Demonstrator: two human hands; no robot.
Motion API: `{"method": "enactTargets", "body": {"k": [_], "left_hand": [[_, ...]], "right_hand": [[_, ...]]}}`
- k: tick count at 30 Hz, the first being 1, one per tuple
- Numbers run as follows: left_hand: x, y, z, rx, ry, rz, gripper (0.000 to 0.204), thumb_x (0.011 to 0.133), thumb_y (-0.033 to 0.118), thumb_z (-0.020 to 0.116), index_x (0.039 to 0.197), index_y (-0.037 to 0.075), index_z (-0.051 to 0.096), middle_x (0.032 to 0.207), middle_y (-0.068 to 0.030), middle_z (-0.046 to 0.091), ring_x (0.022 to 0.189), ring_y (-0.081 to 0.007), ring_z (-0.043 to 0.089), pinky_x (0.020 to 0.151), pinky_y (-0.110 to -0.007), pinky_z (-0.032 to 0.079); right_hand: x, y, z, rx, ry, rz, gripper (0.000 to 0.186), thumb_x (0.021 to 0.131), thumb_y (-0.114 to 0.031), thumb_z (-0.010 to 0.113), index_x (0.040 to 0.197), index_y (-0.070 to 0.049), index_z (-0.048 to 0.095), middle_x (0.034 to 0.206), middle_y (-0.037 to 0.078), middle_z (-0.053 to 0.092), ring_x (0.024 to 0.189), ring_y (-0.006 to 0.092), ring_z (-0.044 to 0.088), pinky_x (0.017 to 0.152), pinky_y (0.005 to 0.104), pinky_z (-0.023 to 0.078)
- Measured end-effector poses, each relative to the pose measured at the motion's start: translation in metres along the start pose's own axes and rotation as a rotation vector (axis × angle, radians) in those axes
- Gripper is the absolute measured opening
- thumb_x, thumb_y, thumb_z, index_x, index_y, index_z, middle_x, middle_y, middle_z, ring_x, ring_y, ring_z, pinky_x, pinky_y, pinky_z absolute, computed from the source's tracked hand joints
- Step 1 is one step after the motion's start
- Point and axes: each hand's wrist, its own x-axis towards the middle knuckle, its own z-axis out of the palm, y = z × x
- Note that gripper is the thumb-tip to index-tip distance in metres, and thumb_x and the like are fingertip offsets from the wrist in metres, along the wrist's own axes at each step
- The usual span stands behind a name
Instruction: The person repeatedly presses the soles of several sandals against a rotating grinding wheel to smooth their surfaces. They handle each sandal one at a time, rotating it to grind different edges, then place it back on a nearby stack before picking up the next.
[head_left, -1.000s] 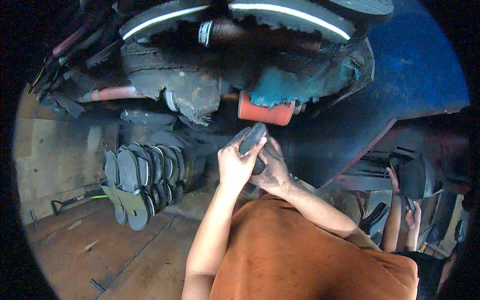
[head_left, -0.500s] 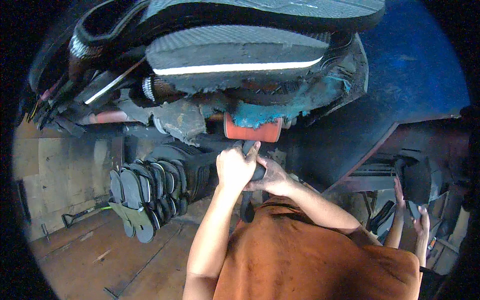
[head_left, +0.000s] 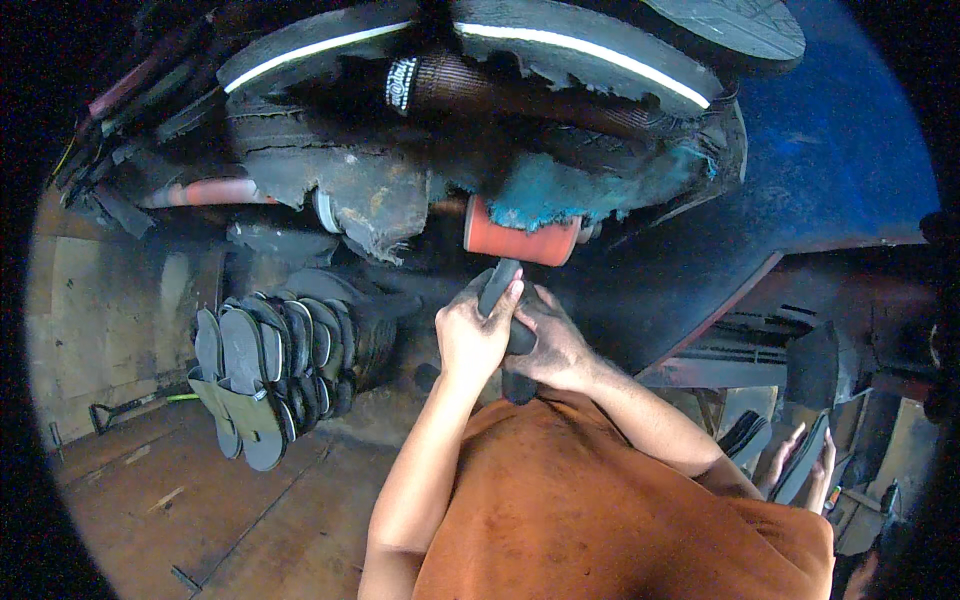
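Both of my hands grip a dark grey sandal sole in front of my chest. My left hand [head_left: 472,325] is closed on its near side, thumb pressed along the top. From the other side, my right hand [head_left: 552,342] wraps round it. The sole [head_left: 519,388] stands roughly upright, its upper end by the red sanding roller [head_left: 520,240] and its lower end showing below my hands. A small gap seems to part them, but I cannot tell for sure whether they touch. My fingers hide most of the sole, and no strap can be made out.
Sandals with white-striped edges [head_left: 590,55] lie above the roller, over a torn teal cloth [head_left: 600,190]. Strapped sandals [head_left: 250,370] hang in a cluster at left. A blue panel [head_left: 830,140] slopes at right; below it, another person's hands [head_left: 822,470] hold a sole [head_left: 803,458].
My hands and the sole have come slightly up, and more of its lower end shows. The view has shifted a little. At right, the other person's hands have lowered.
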Motion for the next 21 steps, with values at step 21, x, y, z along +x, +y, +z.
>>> {"method": "enactTargets", "body": {"k": [21], "left_hand": [[-0.019,-0.026,-0.01,-0.61,-0.217,-0.239,0.036,0.091,0.02,0.073,0.121,0.001,0.068,0.116,-0.0039,0.07,0.106,-0.0144,0.064,0.097,-0.03,0.048]], "right_hand": [[-0.025,-0.032,0.011,-0.409,0.117,0.138,0.087,0.073,-0.021,0.078,0.15,-0.017,0.039,0.162,0.022,0.014,0.137,0.0536,0.025,0.102,0.0672,0.035]]}}
